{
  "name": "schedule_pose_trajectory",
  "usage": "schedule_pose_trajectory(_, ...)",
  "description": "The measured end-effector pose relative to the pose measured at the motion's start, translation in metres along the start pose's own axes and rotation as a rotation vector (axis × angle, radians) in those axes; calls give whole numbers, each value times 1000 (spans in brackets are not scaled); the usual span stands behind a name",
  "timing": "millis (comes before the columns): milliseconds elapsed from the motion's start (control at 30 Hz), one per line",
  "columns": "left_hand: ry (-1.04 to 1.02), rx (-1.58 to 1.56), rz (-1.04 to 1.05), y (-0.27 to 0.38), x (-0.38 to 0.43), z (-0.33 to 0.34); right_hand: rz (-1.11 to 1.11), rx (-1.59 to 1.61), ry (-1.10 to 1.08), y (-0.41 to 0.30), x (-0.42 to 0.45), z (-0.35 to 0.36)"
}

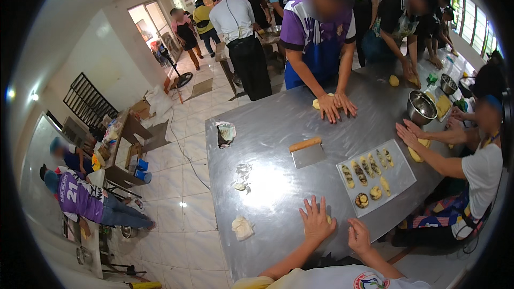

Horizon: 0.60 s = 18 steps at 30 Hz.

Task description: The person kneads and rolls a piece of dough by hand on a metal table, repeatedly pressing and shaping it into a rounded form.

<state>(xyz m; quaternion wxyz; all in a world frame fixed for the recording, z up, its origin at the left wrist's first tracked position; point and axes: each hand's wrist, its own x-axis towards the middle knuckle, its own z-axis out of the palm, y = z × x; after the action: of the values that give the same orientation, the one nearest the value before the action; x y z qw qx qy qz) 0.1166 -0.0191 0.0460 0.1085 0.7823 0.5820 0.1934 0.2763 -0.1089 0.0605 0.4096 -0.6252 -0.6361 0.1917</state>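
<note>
My left hand point(317, 220) lies with fingers spread on the steel table, over a small piece of yellow dough point(329, 219) that peeks out at its thumb side. To its right, my right hand point(358, 236) is held near the table edge with curled fingers; whether anything is in it cannot be told. Beyond it a metal baking tray point(406, 179) bears several shaped dough pieces point(366, 165) with dark filling, some long, some coiled. Further up the table lies a dough scraper with a wooden handle point(305, 144). A crumpled pale lump point(242, 228) rests left of my left hand.
Across the table a person's hands point(335, 106) press yellow dough. At the right, another person's hands point(410, 133) are over dough, beside a steel bowl point(422, 107). A crumpled cloth or wrapper point(225, 134) lies near the far left corner; a small pale scrap point(240, 186) is nearer.
</note>
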Motion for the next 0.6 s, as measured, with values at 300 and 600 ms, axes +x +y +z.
schedule_pose_trajectory(300, 323, -217, -101, -38, 113, 48, -14, -22, -122, 39, 88, 112)
schedule_pose_trajectory(600, 717, -1005, -512, -122, 141, -20, -81, -350, -312, -38, 193, 164)
